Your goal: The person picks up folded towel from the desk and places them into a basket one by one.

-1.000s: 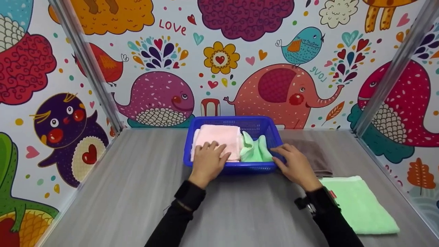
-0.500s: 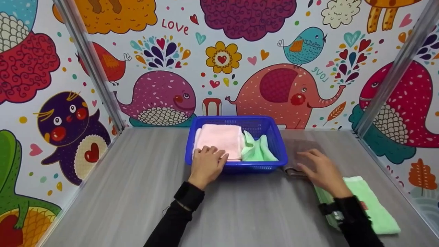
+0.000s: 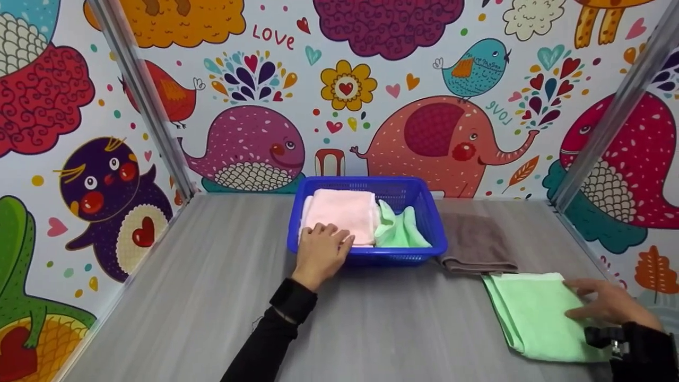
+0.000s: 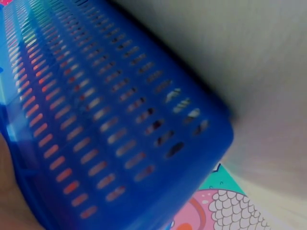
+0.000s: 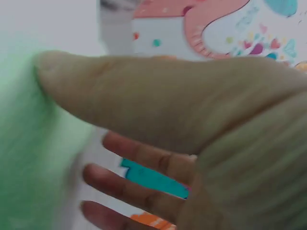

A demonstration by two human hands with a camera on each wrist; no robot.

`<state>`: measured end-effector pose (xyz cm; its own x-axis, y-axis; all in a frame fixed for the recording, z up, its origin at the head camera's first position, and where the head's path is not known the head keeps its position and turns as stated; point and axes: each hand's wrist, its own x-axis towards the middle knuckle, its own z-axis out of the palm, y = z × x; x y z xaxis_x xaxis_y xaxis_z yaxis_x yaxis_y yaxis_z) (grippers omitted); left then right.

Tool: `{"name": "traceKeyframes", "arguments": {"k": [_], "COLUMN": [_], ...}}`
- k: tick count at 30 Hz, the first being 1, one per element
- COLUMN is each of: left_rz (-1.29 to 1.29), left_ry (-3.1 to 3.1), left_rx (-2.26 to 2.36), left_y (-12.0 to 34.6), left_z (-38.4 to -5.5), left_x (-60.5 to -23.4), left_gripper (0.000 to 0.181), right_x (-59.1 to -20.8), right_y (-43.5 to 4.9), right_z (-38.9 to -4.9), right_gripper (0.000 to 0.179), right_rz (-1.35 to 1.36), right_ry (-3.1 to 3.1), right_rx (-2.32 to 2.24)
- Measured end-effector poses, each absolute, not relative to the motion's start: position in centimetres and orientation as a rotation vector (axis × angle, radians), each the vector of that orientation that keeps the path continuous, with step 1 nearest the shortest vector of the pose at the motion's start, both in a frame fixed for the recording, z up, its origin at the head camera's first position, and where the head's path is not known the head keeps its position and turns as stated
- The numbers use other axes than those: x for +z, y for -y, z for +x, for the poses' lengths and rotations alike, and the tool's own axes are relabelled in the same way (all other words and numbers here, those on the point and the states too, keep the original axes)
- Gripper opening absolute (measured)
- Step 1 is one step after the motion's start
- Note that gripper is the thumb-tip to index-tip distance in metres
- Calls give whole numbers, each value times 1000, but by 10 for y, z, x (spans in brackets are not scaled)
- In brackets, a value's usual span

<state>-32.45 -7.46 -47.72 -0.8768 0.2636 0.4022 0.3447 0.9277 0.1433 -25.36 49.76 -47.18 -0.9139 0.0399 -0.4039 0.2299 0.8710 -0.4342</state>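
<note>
A pink towel (image 3: 342, 204) and a rumpled green cloth (image 3: 398, 232) already lie in the blue basket (image 3: 390, 255), while a brown towel (image 3: 477, 241) and a folded green towel (image 3: 538, 318) are still outside on the table (image 3: 212, 286), so the work looks roughly half done. The left hand (image 3: 321, 255) lies over the basket's near rim, its grip unclear; the right hand (image 3: 610, 305), thumb and fingers apart, is at the folded green towel's right edge.

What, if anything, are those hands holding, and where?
Left hand over the blue basket's front rim, grip unclear; right hand at the folded green towel, holding nothing.
</note>
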Motion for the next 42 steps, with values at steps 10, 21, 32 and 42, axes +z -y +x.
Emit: {"name": "traceKeyframes", "arguments": {"k": [10, 21, 32, 42], "left_rz": [-446, -440, -455, -453], "left_ry": [2693, 2707, 2684, 2662], "left_rx": [-269, -269, -284, -283], "left_y": [75, 76, 75, 75], "left_z": [-324, -325, -325, -325], "left_x": [-478, -479, -479, -479], "left_gripper": [47, 48, 47, 45], "right_x": [-473, -473, -471, -475], "right_y": [-473, -383, -335, -297], "right_z": [-262, -271, -262, -253], "right_gripper": [92, 89, 73, 64], "right_rz": [68, -133, -211, -387], "right_ry": [-2647, -2750, -2923, -3031], "right_rx": [-650, -512, -451, -379]}}
